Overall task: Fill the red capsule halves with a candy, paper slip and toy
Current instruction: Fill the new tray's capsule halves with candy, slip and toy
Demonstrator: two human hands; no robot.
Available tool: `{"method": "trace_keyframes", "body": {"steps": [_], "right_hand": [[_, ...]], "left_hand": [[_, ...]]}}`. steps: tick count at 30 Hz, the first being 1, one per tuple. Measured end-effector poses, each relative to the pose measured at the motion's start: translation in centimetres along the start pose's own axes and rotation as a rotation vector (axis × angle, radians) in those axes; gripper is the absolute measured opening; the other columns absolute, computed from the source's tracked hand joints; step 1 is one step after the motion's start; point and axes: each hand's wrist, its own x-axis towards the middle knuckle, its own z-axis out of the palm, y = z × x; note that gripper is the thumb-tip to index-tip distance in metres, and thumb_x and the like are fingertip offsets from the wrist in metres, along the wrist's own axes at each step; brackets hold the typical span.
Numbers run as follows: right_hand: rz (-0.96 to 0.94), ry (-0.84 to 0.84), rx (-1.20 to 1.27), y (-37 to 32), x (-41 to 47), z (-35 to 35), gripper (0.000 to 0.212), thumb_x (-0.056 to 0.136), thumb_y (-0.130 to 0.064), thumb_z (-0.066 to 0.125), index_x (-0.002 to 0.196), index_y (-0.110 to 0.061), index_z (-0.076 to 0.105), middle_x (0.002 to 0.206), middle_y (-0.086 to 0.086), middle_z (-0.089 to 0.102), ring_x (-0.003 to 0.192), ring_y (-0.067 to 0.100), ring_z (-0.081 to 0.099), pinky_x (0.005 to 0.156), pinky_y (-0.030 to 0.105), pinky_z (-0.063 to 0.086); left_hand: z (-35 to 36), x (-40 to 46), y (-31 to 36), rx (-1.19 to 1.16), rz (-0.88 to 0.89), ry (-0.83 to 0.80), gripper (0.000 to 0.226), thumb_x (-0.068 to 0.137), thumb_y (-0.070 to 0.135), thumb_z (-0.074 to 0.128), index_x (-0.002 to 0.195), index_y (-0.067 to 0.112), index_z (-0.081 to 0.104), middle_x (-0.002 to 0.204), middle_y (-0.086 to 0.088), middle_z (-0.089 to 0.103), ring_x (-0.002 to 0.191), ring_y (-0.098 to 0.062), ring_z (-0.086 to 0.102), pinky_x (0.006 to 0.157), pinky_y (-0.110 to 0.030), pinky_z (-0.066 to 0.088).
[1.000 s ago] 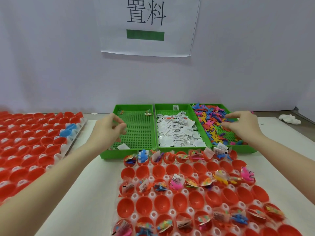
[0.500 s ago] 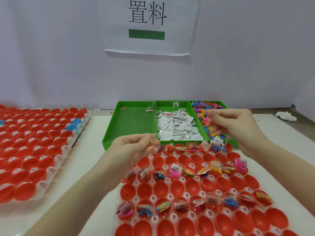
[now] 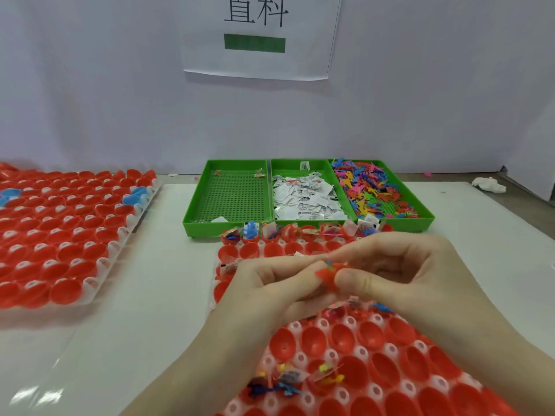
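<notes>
over the middle of the near capsule tray [image 3: 300, 360], the left hand [image 3: 270, 288] and right hand [image 3: 399, 276] meet fingertip to fingertip, both pinching one small red toy [image 3: 329, 276] between them. half a second ago they were apart, the left low over the tray's left edge with a bright scrap in its fingers, the right raised near the toy bin; now they have closed in on each other and sit nearer the camera.

around them the clear tray holds red capsule halves [image 3: 342, 340], open side up. the far rows and a few near ones carry wrapped candy, paper slips and tiny figures; most near cups are bare.

beyond, touching the tray's far edge, three green perforated bins stand side by side: the left bin [image 3: 207, 205] nearly bare, with a few candies at the back and one slip at the front; the middle bin [image 3: 276, 175] heaped with white paper slips [image 3: 303, 196]; the right bin [image 3: 420, 210] full of coloured plastic toys [image 3: 372, 187].

to the left, well apart, a second tray [image 3: 99, 285] holds more red halves and a few blue ones [image 3: 136, 195].
</notes>
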Motion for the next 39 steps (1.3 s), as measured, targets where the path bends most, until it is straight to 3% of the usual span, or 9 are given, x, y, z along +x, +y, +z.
{"method": "trace_keyframes", "body": {"steps": [3, 12, 17, 21, 24, 26, 32, 36, 39], "right_hand": [[-0.045, 0.043, -0.114, 0.2, -0.1, -0.1, 0.021, 0.059, -0.005, 0.079, 0.069, -0.023, 0.073, 0.06, -0.001, 0.065, 0.053, 0.009, 0.059, 0.058, 0.026, 0.05], [-0.119, 0.039, -0.374, 1.3, 1.8, 0.9, 0.021, 0.062, -0.022, 0.079, 0.076, -0.034, 0.071, 0.066, -0.006, 0.066, 0.064, 0.01, 0.06, 0.061, 0.018, 0.048], [0.086, -0.242, -0.05, 1.4, 6.8, -0.8, 0.025, 0.057, -0.029, 0.077, 0.079, -0.018, 0.075, 0.07, -0.003, 0.071, 0.064, 0.004, 0.063, 0.058, 0.014, 0.049], [0.091, -0.015, -0.526, 5.0, 14.5, -2.9, 0.015, 0.079, -0.023, 0.071, 0.09, -0.012, 0.073, 0.089, 0.002, 0.071, 0.076, 0.007, 0.061, 0.068, 0.016, 0.047], [0.211, -0.129, -0.955, 8.1, 18.4, -3.8, 0.029, 0.085, -0.024, 0.065, 0.108, -0.008, 0.067, 0.119, 0.007, 0.064, 0.102, 0.017, 0.061, 0.09, 0.031, 0.047], [0.268, -0.206, -1.025, 9.6, 19.3, -3.9, 0.035, 0.083, -0.028, 0.067, 0.111, -0.007, 0.065, 0.12, 0.007, 0.063, 0.103, 0.019, 0.06, 0.089, 0.032, 0.048], [0.303, -0.148, -0.965, 11.8, 20.0, -3.3, 0.009, 0.075, -0.015, 0.075, 0.083, -0.013, 0.072, 0.098, 0.003, 0.069, 0.092, 0.018, 0.06, 0.085, 0.04, 0.051], [0.324, -0.099, -0.794, 11.7, 20.0, -3.4, 0.008, 0.075, -0.009, 0.074, 0.07, -0.01, 0.067, 0.084, 0.0, 0.063, 0.082, 0.012, 0.054, 0.074, 0.03, 0.045], [0.293, -0.017, -0.588, 11.0, 19.5, -3.7, 0.01, 0.077, -0.007, 0.071, 0.079, -0.01, 0.062, 0.076, -0.002, 0.061, 0.066, 0.01, 0.055, 0.063, 0.025, 0.048]], "left_hand": [[0.0, -0.2, 0.0, -0.002, -0.052, -0.033, 0.025, 0.063, 0.021, 0.063, 0.081, 0.01, 0.076, 0.079, -0.013, 0.073, 0.072, -0.018, 0.071, 0.058, -0.017, 0.054], [-0.8, 0.3, -1.1, 0.166, 0.119, 0.09, 0.022, 0.066, 0.028, 0.065, 0.083, 0.02, 0.076, 0.078, -0.008, 0.074, 0.075, -0.016, 0.071, 0.064, -0.016, 0.053], [-2.3, 1.6, -1.0, 0.048, 0.116, 0.209, 0.021, 0.069, 0.022, 0.061, 0.077, 0.01, 0.077, 0.076, -0.013, 0.073, 0.072, -0.014, 0.071, 0.059, -0.011, 0.051], [-3.4, 1.8, -1.0, 0.031, 0.124, 0.29, 0.022, 0.068, 0.024, 0.06, 0.07, 0.009, 0.077, 0.083, -0.01, 0.074, 0.084, -0.012, 0.07, 0.057, -0.01, 0.051], [-4.1, 2.0, -0.9, 0.026, 0.126, 0.332, 0.021, 0.068, 0.022, 0.06, 0.069, 0.01, 0.077, 0.088, -0.011, 0.073, 0.072, -0.017, 0.071, 0.054, -0.012, 0.051], [-4.6, 1.9, -0.8, 0.031, 0.125, 0.36, 0.021, 0.067, 0.023, 0.061, 0.071, 0.01, 0.076, 0.08, -0.015, 0.073, 0.065, -0.019, 0.071, 0.052, -0.013, 0.051], [-5.2, 2.0, -0.5, 0.021, 0.13, 0.38, 0.023, 0.068, 0.025, 0.06, 0.074, 0.009, 0.076, 0.079, -0.013, 0.073, 0.063, -0.018, 0.07, 0.051, -0.013, 0.051], [-5.4, 1.9, -0.7, 0.011, 0.124, 0.383, 0.023, 0.07, 0.024, 0.06, 0.075, 0.007, 0.075, 0.079, -0.013, 0.073, 0.063, -0.019, 0.071, 0.051, -0.013, 0.051], [-5.4, 1.9, -0.9, 0.014, 0.116, 0.402, 0.026, 0.07, 0.024, 0.06, 0.076, 0.003, 0.074, 0.079, -0.014, 0.073, 0.063, -0.019, 0.07, 0.051, -0.013, 0.051]]}}
